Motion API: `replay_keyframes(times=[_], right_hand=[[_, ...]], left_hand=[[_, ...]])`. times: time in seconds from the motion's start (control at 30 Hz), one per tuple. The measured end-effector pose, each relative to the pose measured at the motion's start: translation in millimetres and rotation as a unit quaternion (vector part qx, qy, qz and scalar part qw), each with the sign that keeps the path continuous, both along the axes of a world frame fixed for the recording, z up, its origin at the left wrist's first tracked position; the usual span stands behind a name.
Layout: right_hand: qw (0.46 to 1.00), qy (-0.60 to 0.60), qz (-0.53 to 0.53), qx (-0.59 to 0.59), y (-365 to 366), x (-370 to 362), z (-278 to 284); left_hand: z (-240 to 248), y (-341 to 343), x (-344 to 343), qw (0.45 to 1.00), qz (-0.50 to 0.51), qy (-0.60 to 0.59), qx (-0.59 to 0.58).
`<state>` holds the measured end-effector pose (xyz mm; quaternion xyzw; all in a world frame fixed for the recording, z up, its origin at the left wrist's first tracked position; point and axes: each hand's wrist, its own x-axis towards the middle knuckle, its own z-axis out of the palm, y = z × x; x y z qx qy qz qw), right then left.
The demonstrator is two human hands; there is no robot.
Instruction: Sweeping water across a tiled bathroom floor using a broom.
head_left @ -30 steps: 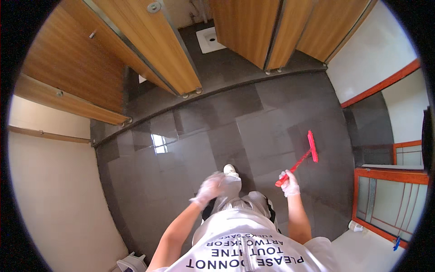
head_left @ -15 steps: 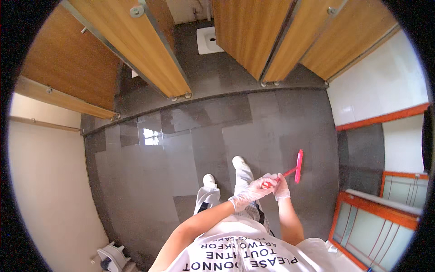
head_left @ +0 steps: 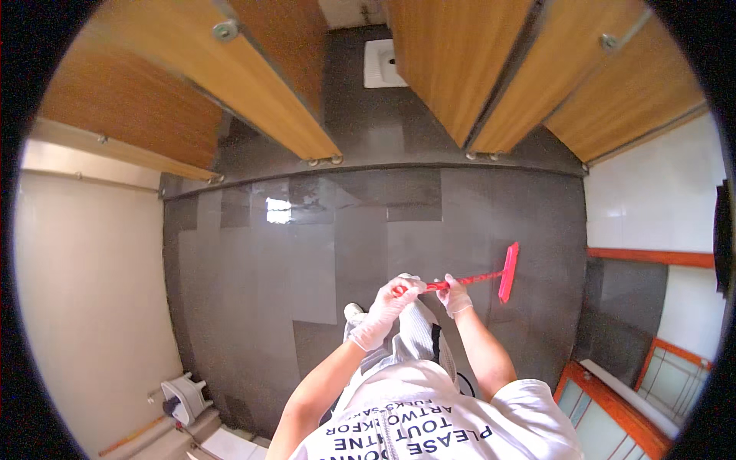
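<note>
Both of my hands wear thin white gloves and grip the handle of a red floor squeegee [head_left: 508,272]. My left hand [head_left: 391,303] holds the near end of the red handle. My right hand [head_left: 457,297] grips the handle a little further along. The red blade rests on the dark grey tiled floor [head_left: 291,261] to my right, in front of my feet. One of my white shoes [head_left: 353,312] shows below my left hand.
Wooden toilet stall partitions [head_left: 253,84] stand ahead, with a white squat pan [head_left: 381,63] in the open stall between them. A cream wall [head_left: 84,276] is on my left, white tiled wall with orange trim [head_left: 652,257] on my right. A small white device [head_left: 184,395] sits at lower left.
My left hand has come across to join my right hand on the squeegee handle. The red blade has swung from far ahead on the right to closer in front of me.
</note>
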<state>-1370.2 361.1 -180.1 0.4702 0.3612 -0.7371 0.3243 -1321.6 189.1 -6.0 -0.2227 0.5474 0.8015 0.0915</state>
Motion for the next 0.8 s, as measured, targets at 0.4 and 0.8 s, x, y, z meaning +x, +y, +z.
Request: replay_keyframes(times=[0.4,0.8], right_hand=[[0.872,0.112,0.468,0.090,-161.9,-33.4,16.1],[0.767,0.129,0.627,0.043,-383.3,158.5,44.5]], left_hand=[[15.6,-61.5,61.6,0.929,0.367,-0.037,0.028],[64.7,-175.6,225.5,0.782,0.619,-0.058,-0.051]])
